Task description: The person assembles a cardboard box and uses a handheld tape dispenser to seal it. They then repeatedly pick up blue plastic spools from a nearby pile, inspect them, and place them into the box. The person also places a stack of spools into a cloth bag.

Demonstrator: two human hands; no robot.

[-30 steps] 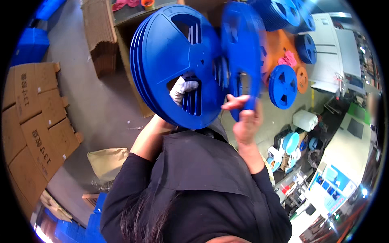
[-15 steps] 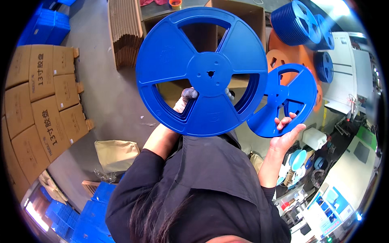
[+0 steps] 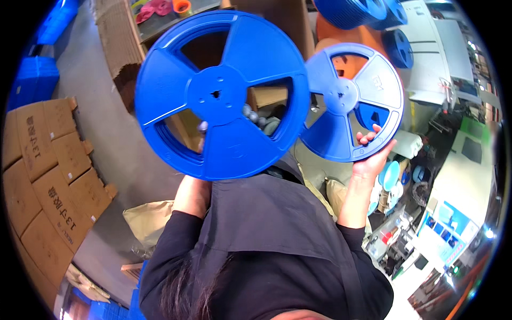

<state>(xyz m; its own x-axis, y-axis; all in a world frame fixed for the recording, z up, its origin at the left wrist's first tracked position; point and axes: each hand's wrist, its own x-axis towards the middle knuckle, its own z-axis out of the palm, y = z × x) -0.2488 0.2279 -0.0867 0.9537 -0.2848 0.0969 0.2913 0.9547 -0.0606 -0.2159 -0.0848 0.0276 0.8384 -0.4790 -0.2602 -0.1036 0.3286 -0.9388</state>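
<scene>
boxes, blue (image 3: 36,77), stacked: far to the left of both hands. cartons, brown (image 3: 53,181), stacked: left of the left hand, well apart from it. flattened cardboard (image 3: 114,48), bundled: ahead of the left hand and to its left. brown paper piece (image 3: 146,221): closer to the body than the left hand, off to its left. pink cloth (image 3: 154,8) and orange round container (image 3: 182,7): near each other, ahead of the left hand.

left hand (image 3: 202,132), mostly hidden: thumb in the lower-left window of the front reel, grey-covered fingertips in the right window, one wedge clasped between; remainder of the grip cannot be seen. stack of blue reels (image 3: 229,82), three-windowed: in the left hand, rims nearly aligned, front face toward the wearer. open carton (image 3: 282,21), brown: beyond the stack, ahead of the left hand.

single blue reel (image 3: 342,95): in the right hand, right of the stack; contact between the two cannot be told. right hand (image 3: 372,156), bare: fingertips curled through the lower window, rim gripped against the palm. further blue reels (image 3: 352,12), stacked: ahead of the right hand. white jug-like container (image 3: 409,145): right of the right hand, beyond it. white cabinet (image 3: 426,58): ahead and right of the right hand.
</scene>
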